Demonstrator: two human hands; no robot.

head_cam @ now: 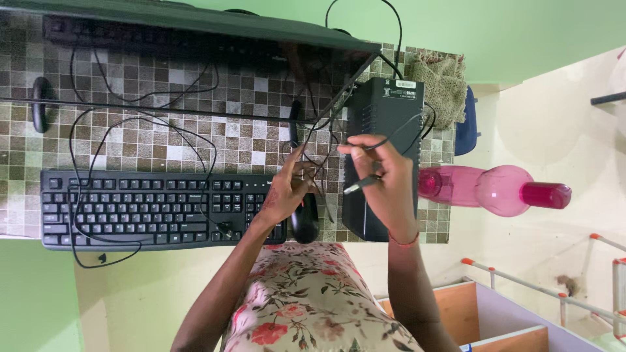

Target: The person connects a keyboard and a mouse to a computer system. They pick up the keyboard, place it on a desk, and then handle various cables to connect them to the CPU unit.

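Pinching a cable plug point(353, 188) in right-hand point(385, 179) fingertips, lifting it clear of the black box point(381, 117). Left hand point(290, 189) hovering above the mouse point(304, 218), fingers spread, possibly sorting tangled wires point(313, 140).

Soft, even daylight fills the scene, brightest on the pale floor to the right of the black box point(381, 156). Shadows are faint; a dim band lies under the monitor point(195, 26) above the keyboard point(150, 208). The pink bottle point(495, 189) shows mild sheen. Focus is fairly sharp, and lines bend slightly toward the frame edges.
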